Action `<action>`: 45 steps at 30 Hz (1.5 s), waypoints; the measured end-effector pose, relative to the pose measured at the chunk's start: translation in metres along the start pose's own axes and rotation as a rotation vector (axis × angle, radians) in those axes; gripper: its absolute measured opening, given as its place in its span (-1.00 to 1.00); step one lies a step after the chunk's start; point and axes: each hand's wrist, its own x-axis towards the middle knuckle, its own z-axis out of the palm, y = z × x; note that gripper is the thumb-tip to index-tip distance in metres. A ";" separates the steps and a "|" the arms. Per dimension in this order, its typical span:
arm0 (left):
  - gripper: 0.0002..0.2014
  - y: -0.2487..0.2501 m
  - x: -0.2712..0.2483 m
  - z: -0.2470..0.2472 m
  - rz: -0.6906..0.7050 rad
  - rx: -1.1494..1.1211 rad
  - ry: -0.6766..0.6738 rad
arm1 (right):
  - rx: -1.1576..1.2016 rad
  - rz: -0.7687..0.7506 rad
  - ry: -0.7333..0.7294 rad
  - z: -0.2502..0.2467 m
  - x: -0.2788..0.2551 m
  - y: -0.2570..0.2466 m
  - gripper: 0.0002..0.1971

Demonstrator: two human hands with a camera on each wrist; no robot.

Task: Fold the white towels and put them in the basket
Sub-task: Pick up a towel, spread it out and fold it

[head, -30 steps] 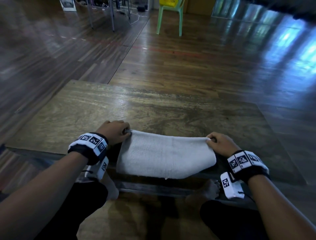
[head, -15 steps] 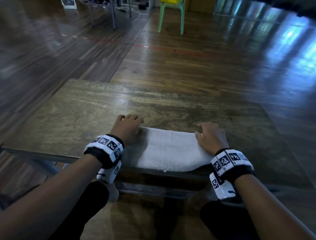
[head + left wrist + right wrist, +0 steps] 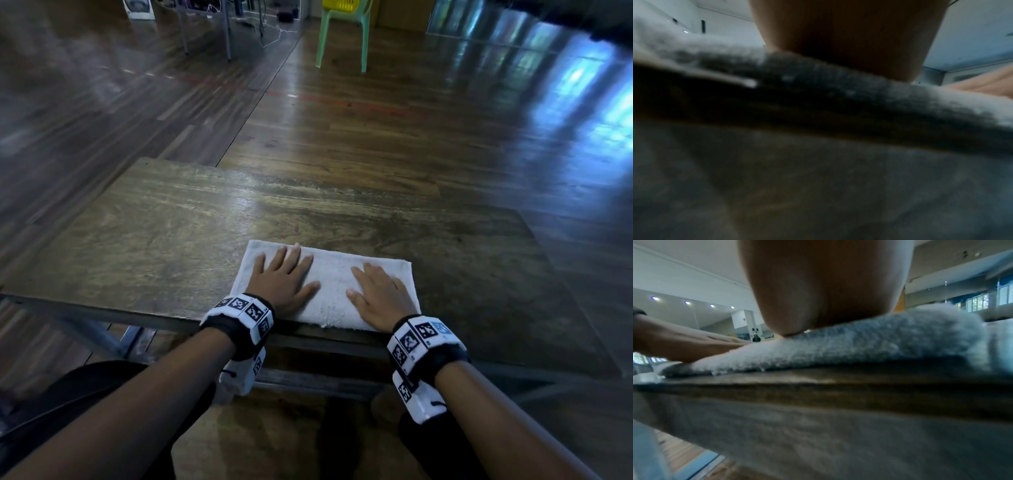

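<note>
Both palms are pressing flat, fingers spread, gripping nothing: left hand and right hand are smoothing 1 folded white towel at the wooden table's near edge. Probably needing another fold next; basket's not showing.

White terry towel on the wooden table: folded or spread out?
Folded. The white terry towel forms a compact rectangle with stacked layers along its near edge, both hands pressing it flat.

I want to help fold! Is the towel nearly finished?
Partly. The white towel lies folded at the wooden table's near edge. The left hand and right hand press it flat. Putting it away remains; no basket is in view.
</note>
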 end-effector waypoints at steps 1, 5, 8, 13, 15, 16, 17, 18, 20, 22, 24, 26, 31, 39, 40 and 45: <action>-0.22 -0.004 -0.001 0.001 -0.017 -0.010 -0.005 | -0.004 0.006 -0.011 0.003 0.000 0.003 -0.42; -0.19 -0.021 -0.005 0.002 -0.039 -0.002 0.016 | -0.017 0.060 0.020 0.014 -0.001 0.027 -0.34; -0.18 -0.035 -0.007 -0.002 -0.065 -0.010 0.004 | -0.005 0.098 0.039 0.015 -0.007 0.044 -0.30; -0.02 -0.052 -0.008 -0.011 -0.132 0.063 -0.005 | -0.011 0.046 -0.007 0.007 -0.026 0.049 -0.32; 0.00 -0.057 -0.008 -0.018 -0.185 0.105 0.016 | -0.002 -0.014 -0.043 0.000 -0.037 0.044 -0.37; -0.02 -0.059 -0.007 -0.022 -0.232 0.131 0.027 | 0.017 -0.039 -0.061 -0.003 -0.041 0.041 -0.40; -0.05 -0.060 -0.007 -0.026 -0.288 0.159 0.031 | 0.050 -0.055 -0.074 -0.006 -0.045 0.038 -0.43; -0.07 -0.059 -0.007 -0.029 -0.338 0.182 0.027 | 0.094 -0.061 -0.080 -0.009 -0.047 0.037 -0.46; -0.16 -0.047 -0.008 -0.035 -0.361 0.190 0.033 | 0.180 -0.060 -0.059 -0.016 -0.046 0.037 -0.55; -0.27 -0.022 -0.014 -0.038 -0.242 0.185 0.078 | 0.201 -0.059 -0.009 -0.023 -0.040 0.042 -0.61; -0.34 0.011 -0.024 -0.035 -0.042 0.155 0.087 | 0.188 -0.040 0.048 -0.030 -0.031 0.049 -0.64; -0.34 0.046 -0.037 -0.027 0.163 0.139 0.046 | 0.166 0.000 0.093 -0.034 -0.021 0.056 -0.66; -0.48 0.102 -0.060 0.014 0.546 0.104 0.171 | 0.074 0.092 0.083 -0.031 0.001 0.058 -0.64; -0.57 0.109 -0.053 0.030 0.566 0.009 0.332 | 0.005 0.072 0.105 -0.022 0.013 0.058 -0.67; -0.63 0.109 -0.052 0.031 0.563 -0.004 0.340 | 0.010 0.073 0.115 -0.022 0.013 0.059 -0.70; -0.71 0.110 -0.054 0.031 0.573 -0.027 0.332 | 0.037 0.104 0.111 -0.026 0.010 0.060 -0.80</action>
